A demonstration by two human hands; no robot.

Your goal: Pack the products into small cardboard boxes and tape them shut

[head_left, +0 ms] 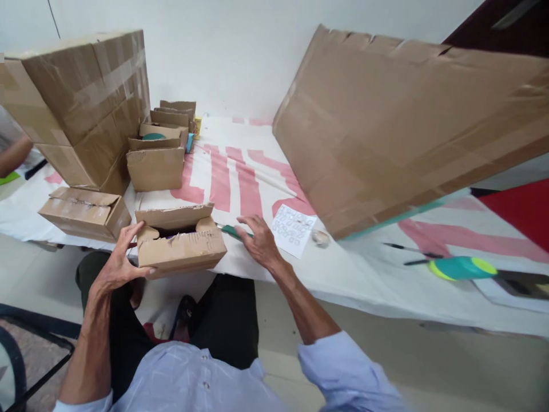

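Note:
A small cardboard box (182, 252) with its top flap raised sits at the table's front edge; what lies inside is mostly hidden. My left hand (119, 260) grips its left end, thumb low on the front and fingers at the upper corner. To the right of the box, my right hand (259, 240) is closed on a green-handled cutter (231, 231), whose tip points left toward the box. A handwritten sheet of paper (294, 230) lies just right of my right hand, with a small roll (321, 238) beside it.
A closed box (83, 213) lies at left, below large stacked cartons (86, 103). Open boxes (156, 169) stand in a row behind. A big cardboard sheet (407, 126) leans at right, near a teal-and-yellow tool (463, 268). Another person's arm (15, 155) shows far left.

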